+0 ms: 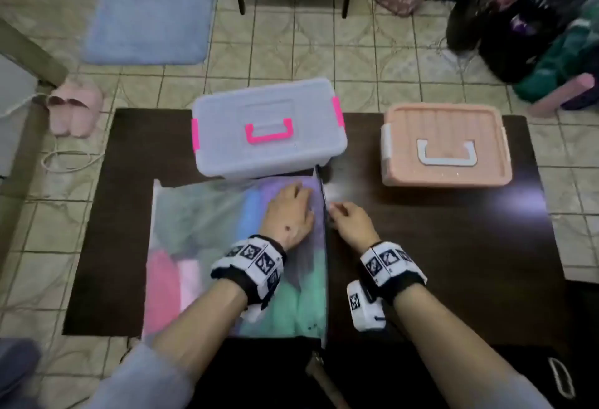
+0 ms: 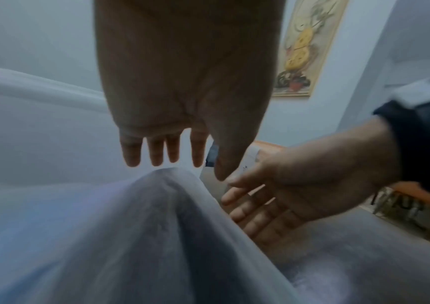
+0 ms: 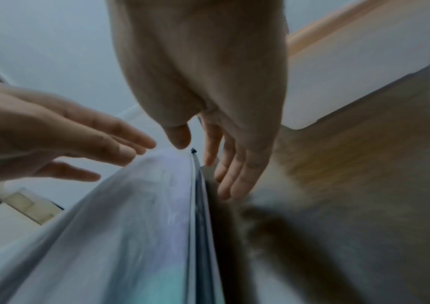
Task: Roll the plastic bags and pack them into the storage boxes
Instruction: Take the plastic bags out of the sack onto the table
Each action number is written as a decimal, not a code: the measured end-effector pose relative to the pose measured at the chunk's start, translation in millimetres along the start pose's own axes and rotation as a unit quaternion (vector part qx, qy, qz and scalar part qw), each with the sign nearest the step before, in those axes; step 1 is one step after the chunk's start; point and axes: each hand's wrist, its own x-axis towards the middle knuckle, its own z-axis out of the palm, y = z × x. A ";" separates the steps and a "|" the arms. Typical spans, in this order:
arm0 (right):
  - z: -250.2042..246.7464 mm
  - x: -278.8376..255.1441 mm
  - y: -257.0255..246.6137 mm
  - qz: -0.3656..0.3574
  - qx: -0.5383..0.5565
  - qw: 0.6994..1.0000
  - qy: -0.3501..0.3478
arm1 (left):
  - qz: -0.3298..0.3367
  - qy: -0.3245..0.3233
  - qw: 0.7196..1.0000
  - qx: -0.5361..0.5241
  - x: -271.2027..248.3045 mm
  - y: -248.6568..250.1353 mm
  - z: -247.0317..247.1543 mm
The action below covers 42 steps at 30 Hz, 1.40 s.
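Little of the task is judged to be done. The large frosted zip pouch [image 1: 207,246], through which coloured plastic bags are seen, lies flat on the dark desk [image 1: 453,246], its far edge touching the clear storage box [image 1: 269,130]. That box and the peach storage box [image 1: 444,149], set apart to the right, are both lidded. No rolled bag is seen outside the pouch. The left hand [image 1: 290,214] is laid flat on the pouch with fingers straight, and nothing is held. The right hand [image 1: 348,222] is kept relaxed beside the zipper edge [image 3: 196,185], and nothing is gripped. Opening, rolling and packing are all left.
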 end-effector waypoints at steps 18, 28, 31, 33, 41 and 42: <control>14.4 116.5 -4.8 -0.075 0.154 0.985 -0.033 | 0.044 -0.051 0.985 0.162 51.8 -19.8 2.1; 16.6 106.5 -3.8 -0.126 0.142 0.982 -0.007 | 0.012 -0.062 0.981 0.181 55.7 -9.6 -6.3; 17.0 97.6 -7.2 -0.108 0.164 0.980 -0.002 | -0.001 -0.041 0.984 0.174 64.2 -0.3 -9.8; 14.4 90.8 -8.5 -0.087 0.184 0.979 -0.004 | -0.004 -0.019 0.986 0.166 67.0 6.0 -5.9; 7.6 74.1 3.0 -0.076 0.217 0.973 0.008 | 0.003 0.055 0.994 0.093 81.0 13.7 13.3; 7.7 74.0 2.6 -0.078 0.229 0.970 0.005 | 0.006 0.059 0.995 0.083 82.4 13.5 13.7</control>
